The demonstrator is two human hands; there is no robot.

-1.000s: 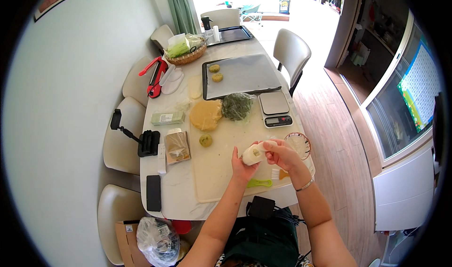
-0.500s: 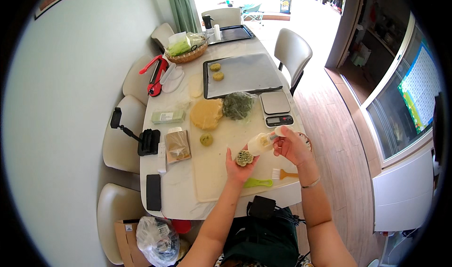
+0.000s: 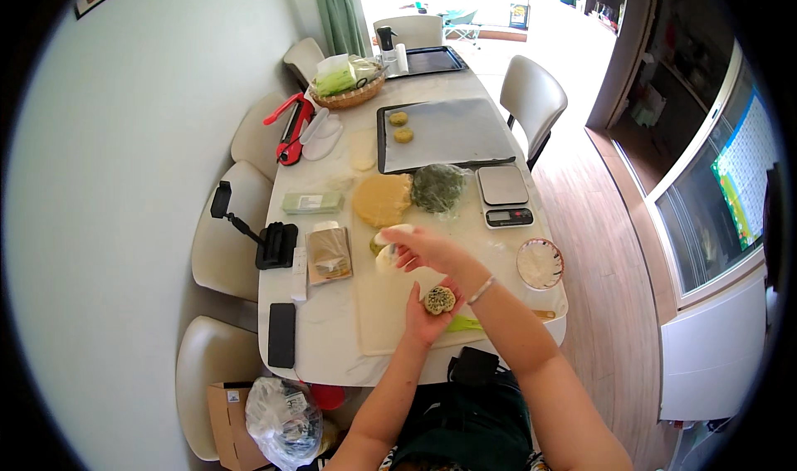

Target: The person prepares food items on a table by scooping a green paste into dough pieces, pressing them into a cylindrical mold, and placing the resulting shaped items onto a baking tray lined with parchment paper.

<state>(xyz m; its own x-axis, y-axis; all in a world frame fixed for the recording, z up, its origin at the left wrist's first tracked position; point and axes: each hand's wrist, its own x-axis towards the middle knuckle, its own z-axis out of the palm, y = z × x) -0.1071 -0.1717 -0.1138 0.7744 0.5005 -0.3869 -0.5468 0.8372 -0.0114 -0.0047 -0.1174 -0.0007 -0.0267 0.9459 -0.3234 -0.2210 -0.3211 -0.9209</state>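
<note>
My left hand (image 3: 425,315) is held palm up over the white pastry mat (image 3: 378,322), with a small round moulded cake (image 3: 439,300), greenish with a patterned top, resting in the palm. My right hand (image 3: 425,253) reaches across to the left above it and grips a white mould press (image 3: 387,255) near the mat's far edge. Just beyond lie a flat yellow dough round (image 3: 382,199) and a green filling lump (image 3: 438,187) in clear wrap.
A dark baking tray (image 3: 465,131) holds two cakes (image 3: 402,127). A kitchen scale (image 3: 504,195), flour bowl (image 3: 540,263) and green scraper (image 3: 465,324) lie to the right. A phone (image 3: 281,334), black stand (image 3: 259,237), red tool (image 3: 290,127) and basket (image 3: 349,89) line the left.
Both hands held the white mould together a second ago. The mould has come off the cake, which stays in my left palm, and my right hand has carried the mould leftwards.
</note>
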